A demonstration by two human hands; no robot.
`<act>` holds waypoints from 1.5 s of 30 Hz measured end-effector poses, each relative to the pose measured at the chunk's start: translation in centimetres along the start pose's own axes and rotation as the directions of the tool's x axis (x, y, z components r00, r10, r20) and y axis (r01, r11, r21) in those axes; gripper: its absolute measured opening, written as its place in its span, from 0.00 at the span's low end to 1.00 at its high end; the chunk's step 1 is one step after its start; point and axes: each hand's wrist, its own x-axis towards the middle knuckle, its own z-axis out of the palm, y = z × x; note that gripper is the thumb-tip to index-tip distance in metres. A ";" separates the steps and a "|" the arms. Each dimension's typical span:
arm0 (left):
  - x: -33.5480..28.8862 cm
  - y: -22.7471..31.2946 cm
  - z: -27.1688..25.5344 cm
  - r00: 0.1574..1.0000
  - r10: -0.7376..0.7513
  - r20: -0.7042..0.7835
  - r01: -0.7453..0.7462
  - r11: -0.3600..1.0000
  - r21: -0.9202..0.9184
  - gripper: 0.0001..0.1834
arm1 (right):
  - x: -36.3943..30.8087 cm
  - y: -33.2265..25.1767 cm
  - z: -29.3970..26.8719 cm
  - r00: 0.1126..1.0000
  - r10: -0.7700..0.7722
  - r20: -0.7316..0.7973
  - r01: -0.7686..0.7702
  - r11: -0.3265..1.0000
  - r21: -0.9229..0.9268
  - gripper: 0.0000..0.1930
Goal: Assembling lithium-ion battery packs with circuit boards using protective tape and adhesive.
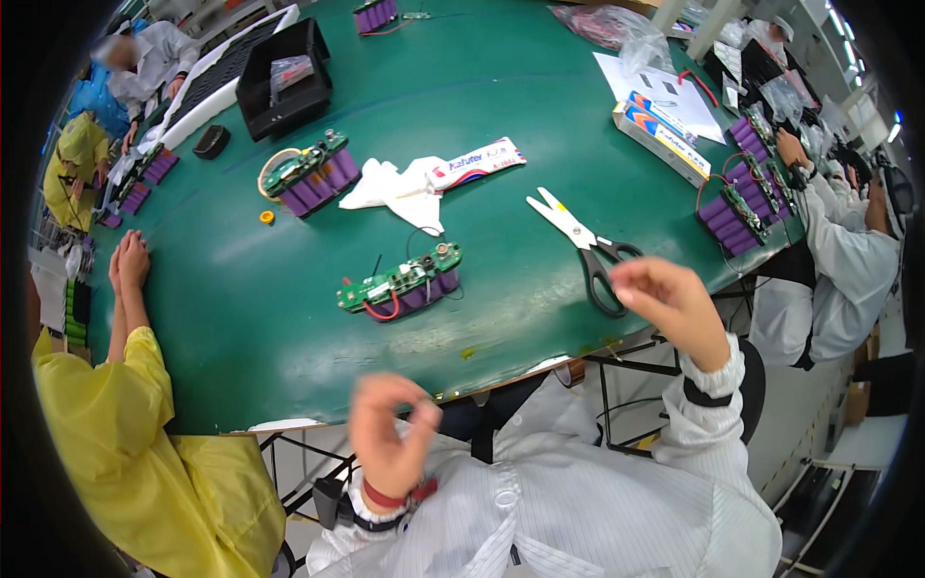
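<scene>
Near the table's front edge is my left hand (387, 438), its curled fingers blurred by motion; whether it holds anything is unclear. My right hand (672, 306) is raised at the right, fingers bent together beside the black handle of the scissors (576, 231). Anything between those fingertips is too small to make out. The scissors lie with blades apart. In front of me sits a purple battery pack with a green circuit board (400, 281) and red and black wires. Behind it, a white tissue (397, 191) lies against a white glue tube (477, 164).
Another battery pack (313, 176) stands at the back left, near a yellow ring (267, 218) and a black bin (284, 82). At right are a glue box (665, 140) and several packs (747, 197). A co-worker in yellow (116, 405) sits left; another person (838, 241) works right.
</scene>
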 end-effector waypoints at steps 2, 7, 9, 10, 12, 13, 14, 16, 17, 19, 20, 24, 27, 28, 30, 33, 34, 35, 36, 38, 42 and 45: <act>-0.1 0.0 1.9 0.867 -0.054 0.496 0.138 0.981 -0.134 0.29 | -2.6 1.5 -0.9 0.997 0.072 -0.017 -0.072 0.997 -0.013 0.09; -1.8 -4.5 12.7 0.799 -0.470 0.376 0.525 0.850 -0.054 0.32 | -3.5 4.2 -1.0 0.991 0.071 -0.111 -0.073 0.997 -0.010 0.07; -1.2 -5.8 16.0 0.794 -0.473 0.382 0.593 0.741 -0.315 0.34 | -3.9 4.1 -0.8 0.999 -0.031 -0.043 0.021 0.974 -0.226 0.07; -1.1 -6.7 17.3 0.838 -0.436 0.328 0.540 0.744 -0.394 0.32 | -4.0 3.8 -0.4 0.998 -0.055 0.011 0.056 0.970 -0.235 0.07; -0.4 -7.0 18.8 0.867 -0.387 0.314 0.498 0.692 -0.522 0.23 | -4.4 4.3 0.0 0.997 -0.080 0.015 0.081 0.978 -0.193 0.07; -0.3 -6.7 19.0 0.867 -0.403 0.294 0.498 0.697 -0.515 0.23 | -4.4 4.4 0.1 0.995 -0.097 -0.007 0.095 0.982 -0.164 0.07; -0.3 -6.3 19.2 0.843 -0.463 0.272 0.530 0.636 -0.561 0.20 | -4.2 4.2 0.3 0.994 -0.114 0.005 0.112 0.973 -0.200 0.07; -0.2 -5.5 18.8 0.826 -0.498 0.264 0.549 0.604 -0.578 0.16 | -3.9 4.5 0.5 0.991 -0.125 0.039 0.130 0.973 -0.189 0.07; -0.2 -5.4 18.7 0.824 -0.505 0.255 0.550 0.608 -0.573 0.16 | -3.9 4.6 0.5 0.990 -0.130 0.049 0.137 0.970 -0.198 0.07; -0.2 -5.3 18.6 0.746 -0.528 0.406 0.656 0.478 -0.584 0.17 | -3.9 5.2 0.9 0.987 -0.148 0.066 0.158 0.972 -0.175 0.07; -0.1 -5.0 18.6 0.744 -0.533 0.403 0.658 0.480 -0.580 0.17 | -3.9 5.5 1.0 0.984 -0.164 0.075 0.174 0.971 -0.161 0.07; -0.2 -3.8 18.7 0.673 -0.593 0.442 0.715 0.368 -0.595 0.16 | -4.4 6.1 0.9 0.986 -0.155 0.059 0.162 0.976 -0.145 0.07; -0.5 -3.7 19.3 0.654 -0.662 0.367 0.710 0.369 -0.600 0.15 | -4.9 6.7 0.8 0.987 -0.151 0.052 0.157 0.975 -0.156 0.08; -0.5 -3.7 19.1 0.671 -0.637 0.379 0.705 0.392 -0.591 0.14 | -5.2 6.7 0.9 0.988 -0.148 0.032 0.151 0.980 -0.126 0.07; -0.3 -2.8 18.8 0.674 -0.623 0.397 0.707 0.388 -0.591 0.11 | -5.8 6.8 0.8 0.992 -0.130 -0.007 0.128 0.985 -0.112 0.07; -0.2 -1.4 18.0 0.592 -0.677 0.437 0.743 0.247 -0.622 0.09 | -6.2 7.2 0.8 0.992 -0.114 -0.058 0.111 0.992 -0.061 0.07; -0.3 -1.2 18.1 0.594 -0.683 0.426 0.732 0.238 -0.639 0.08 | -6.2 7.4 0.7 0.990 -0.105 -0.096 0.099 0.993 -0.063 0.07; 0.2 -0.3 17.6 0.581 -0.683 0.442 0.742 0.221 -0.633 0.08 | -6.3 7.5 0.7 0.987 -0.095 -0.133 0.087 0.994 -0.064 0.07; 0.3 -0.1 17.5 0.567 -0.688 0.453 0.751 0.205 -0.628 0.09 | -6.1 7.4 0.8 0.975 -0.130 -0.181 0.114 0.989 -0.095 0.07; 0.2 0.0 17.5 0.554 -0.690 0.466 0.758 0.187 -0.625 0.09 | -5.2 6.6 0.9 0.955 -0.199 -0.222 0.161 0.971 -0.175 0.06; 0.1 0.9 17.8 0.529 -0.694 0.489 0.781 0.171 -0.601 0.09 | -1.2 5.8 -0.2 0.870 -0.439 -0.226 0.305 0.837 -0.454 0.11; 0.0 1.3 18.0 0.522 -0.706 0.480 0.778 0.162 -0.607 0.09 | 2.2 7.6 -0.4 0.826 -0.538 -0.168 0.306 0.679 -0.667 0.15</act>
